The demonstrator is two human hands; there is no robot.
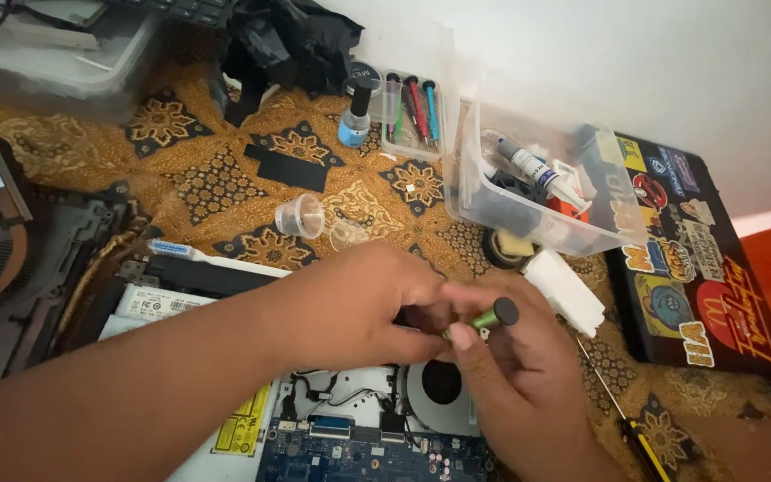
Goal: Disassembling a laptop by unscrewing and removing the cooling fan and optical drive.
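Place: a home repair corner, not a fitted workshop.
Surface: a gold and black patterned cloth (216,170) spread under everything.
Work piece: an opened laptop (359,428) with its circuit board and fan bared.
Tools: precision screwdrivers in a clear tray (412,112), a clear plastic box (537,196) of tubes and small parts.
Backdrop: plain white wall (626,62); a sticker-covered laptop lid (698,259) lying nearby.

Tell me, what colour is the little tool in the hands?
Green, with a black cap: the tool shows in the head view.
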